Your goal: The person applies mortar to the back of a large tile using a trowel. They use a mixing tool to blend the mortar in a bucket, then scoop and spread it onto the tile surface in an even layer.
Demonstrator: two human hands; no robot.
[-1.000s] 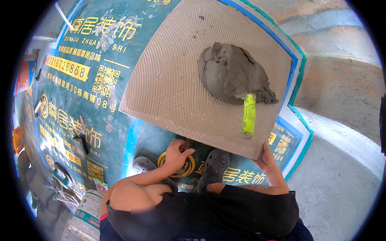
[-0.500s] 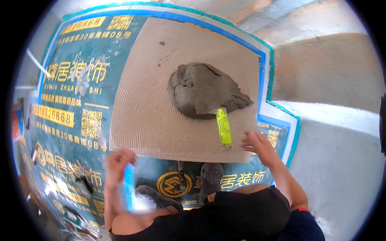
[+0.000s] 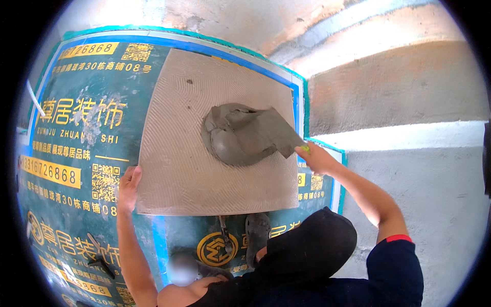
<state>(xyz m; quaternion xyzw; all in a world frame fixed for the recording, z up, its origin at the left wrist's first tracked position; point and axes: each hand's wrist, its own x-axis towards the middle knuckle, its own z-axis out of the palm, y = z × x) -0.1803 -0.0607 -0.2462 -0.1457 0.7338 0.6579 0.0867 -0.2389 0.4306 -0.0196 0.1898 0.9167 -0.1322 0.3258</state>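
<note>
1. Two hands are in my view; the right hand (image 3: 318,159) is wrapped round the green handle (image 3: 305,149) of the trowel (image 3: 284,138), by the tile's right edge; the left hand (image 3: 129,189) is at the tile's left edge, fingers bent, though I cannot tell whether they pinch it.
2. The tile (image 3: 171,174) lies ribbed side up; the mortar (image 3: 235,151) sits in a heap around and just right of the tile's middle; the grey-smeared blade (image 3: 273,130) lies over the heap's right side.
3. I would hold the blade low and nearly flat; too steep a slant could shove mortar over the tile's right edge.
4. I would steady the tile at its left edge during each stroke; unheld, it might shift.
5. I judge the heap soft and sticky; thin, even passes toward the tile's corners should work better than one heavy drag.
</note>
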